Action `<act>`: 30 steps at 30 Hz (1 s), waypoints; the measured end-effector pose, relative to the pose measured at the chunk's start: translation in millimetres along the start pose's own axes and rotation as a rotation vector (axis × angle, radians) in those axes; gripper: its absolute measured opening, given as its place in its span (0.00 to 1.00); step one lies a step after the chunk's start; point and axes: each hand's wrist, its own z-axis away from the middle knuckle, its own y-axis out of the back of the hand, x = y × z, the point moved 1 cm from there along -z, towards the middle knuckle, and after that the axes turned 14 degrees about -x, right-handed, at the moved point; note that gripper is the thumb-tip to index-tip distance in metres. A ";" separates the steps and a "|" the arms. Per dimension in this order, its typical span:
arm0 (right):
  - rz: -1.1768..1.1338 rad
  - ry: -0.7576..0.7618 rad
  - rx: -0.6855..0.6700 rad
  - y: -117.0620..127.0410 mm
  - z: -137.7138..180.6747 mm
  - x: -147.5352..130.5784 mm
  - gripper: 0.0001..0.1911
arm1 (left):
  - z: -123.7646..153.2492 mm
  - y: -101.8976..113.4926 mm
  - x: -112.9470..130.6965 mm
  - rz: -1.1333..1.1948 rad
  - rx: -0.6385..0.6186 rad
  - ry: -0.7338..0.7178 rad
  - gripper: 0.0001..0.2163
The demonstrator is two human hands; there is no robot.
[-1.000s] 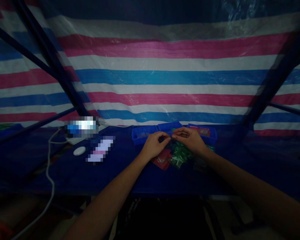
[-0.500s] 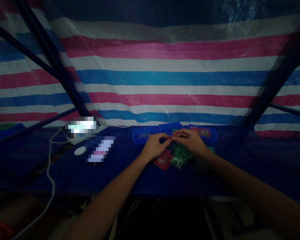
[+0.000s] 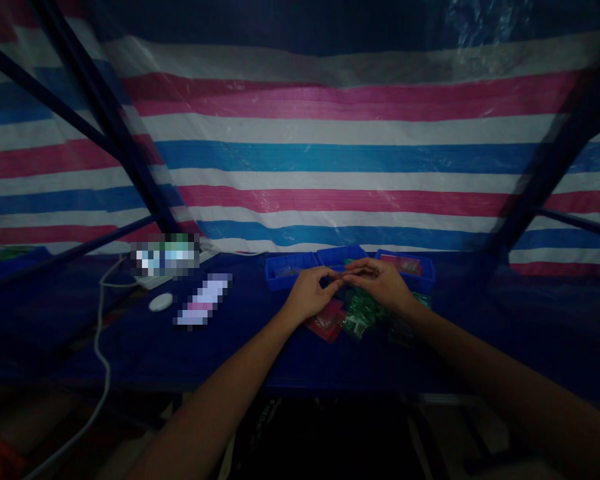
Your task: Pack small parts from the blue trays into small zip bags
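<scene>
My left hand point(image 3: 311, 291) and my right hand point(image 3: 379, 281) meet fingertip to fingertip above the table, both in a pinch. Whatever is between the fingers is too small and dark to make out. Below my left hand lies a red packet point(image 3: 326, 321) in clear plastic. Shiny green plastic packets point(image 3: 361, 313) are heaped below my right hand. Behind the hands stand blue trays: a left tray point(image 3: 280, 280) with clear packets, a middle tray point(image 3: 343, 252) partly hidden by my fingers, and a right tray point(image 3: 429, 272) with red packets.
On the left of the blue table point(image 3: 240, 353) lie a blurred phone-like slab point(image 3: 203, 300), a round white disc point(image 3: 161, 302) and a white power strip point(image 3: 153, 277). A white cable point(image 3: 99, 333) runs over the front edge. Striped sheeting point(image 3: 330, 157) and dark frame bars point(image 3: 145, 180) stand behind.
My fingertips have shifted only slightly and still meet in the same spot. The packets and trays have stayed in place.
</scene>
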 end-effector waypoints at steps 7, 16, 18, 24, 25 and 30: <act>0.026 0.028 0.021 -0.6 -2.0 1.7 0.21 | -0.2 0.6 -0.2 -0.008 0.023 0.011 0.11; 0.080 0.043 0.019 1.7 -2.1 2.1 0.18 | 0.1 -0.3 -2.6 0.036 0.046 -0.012 0.10; 0.083 0.042 0.006 1.3 -1.9 1.7 0.19 | 0.1 -0.1 -1.4 0.044 0.039 -0.020 0.09; 0.070 0.037 -0.027 -1.8 -0.4 -0.5 0.18 | 0.2 -1.1 1.3 0.034 0.040 -0.023 0.07; 0.067 0.034 -0.035 -2.3 -0.1 -0.5 0.18 | 0.3 -1.5 1.5 0.032 0.039 -0.029 0.06; 0.054 0.031 -0.038 -2.8 0.6 0.2 0.18 | 0.1 -2.7 1.5 0.009 0.031 -0.046 0.06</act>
